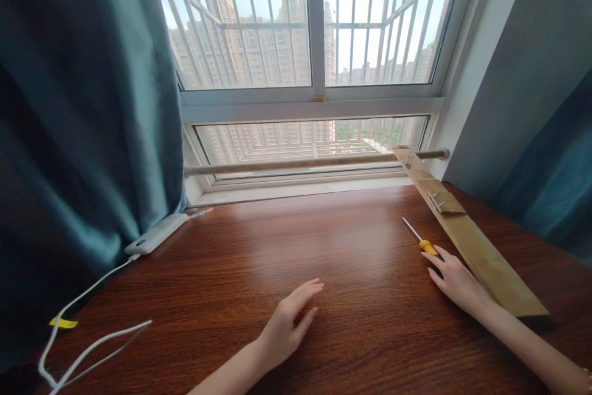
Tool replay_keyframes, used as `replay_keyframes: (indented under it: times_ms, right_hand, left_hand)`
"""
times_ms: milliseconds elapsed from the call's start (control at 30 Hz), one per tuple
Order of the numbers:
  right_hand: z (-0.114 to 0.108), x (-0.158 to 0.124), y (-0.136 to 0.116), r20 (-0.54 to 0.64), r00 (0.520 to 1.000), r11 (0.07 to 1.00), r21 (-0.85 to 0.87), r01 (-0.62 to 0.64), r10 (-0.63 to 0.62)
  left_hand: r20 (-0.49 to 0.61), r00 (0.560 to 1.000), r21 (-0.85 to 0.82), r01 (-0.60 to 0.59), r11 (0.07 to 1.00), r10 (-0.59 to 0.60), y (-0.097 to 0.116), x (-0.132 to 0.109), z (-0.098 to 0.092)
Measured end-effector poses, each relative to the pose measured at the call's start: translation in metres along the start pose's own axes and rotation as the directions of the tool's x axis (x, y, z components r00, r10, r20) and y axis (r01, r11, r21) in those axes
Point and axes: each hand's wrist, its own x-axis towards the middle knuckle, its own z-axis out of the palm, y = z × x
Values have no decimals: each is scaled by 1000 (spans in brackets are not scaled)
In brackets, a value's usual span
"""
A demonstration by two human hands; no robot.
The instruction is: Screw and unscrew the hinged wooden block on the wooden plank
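Observation:
A screwdriver (426, 248) with a yellow and black handle lies along the wooden tabletop, its metal shaft pointing away to the upper left. My right hand (457, 281) has its fingers around the handle, covering the back end. Close beside that hand, a long cardboard strip (481, 253) stretches from the table toward the window. On the strip sits a small cardboard piece (446, 201) with a few thin metal screws or nails at it. My left hand (289, 327) is over the front middle of the table, thumb apart from the fingers, holding nothing.
The brown tabletop (222, 278) reaches to a window with a horizontal rail (296, 164) in front. A white power strip (157, 235) with a white cable (87, 284) is at the left, beside a dark curtain (92, 105). A yellow tag (65, 323) is near the cable.

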Motion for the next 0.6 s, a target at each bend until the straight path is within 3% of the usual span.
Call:
replay_keyframes:
  times_ms: [200, 433, 533, 600]
  right_hand:
    - [-2, 2, -2, 34, 999, 1000, -19, -1, 1]
    - [-5, 9, -8, -13, 999, 999, 10, 46, -46]
    - [-26, 9, -38, -41, 999, 995, 93, 33, -29]
    - [-56, 5, -75, -25, 994, 959, 259, 113, -111]
  left_hand:
    - [39, 998, -16, -38, 999, 38, -2, -3, 0]
    - [44, 998, -21, -33, 999, 34, 2, -2, -2]
    - [37, 998, -22, -43, 999, 44, 3, -2, -2]
    - [34, 998, -28, -45, 999, 46, 3, -2, -2]
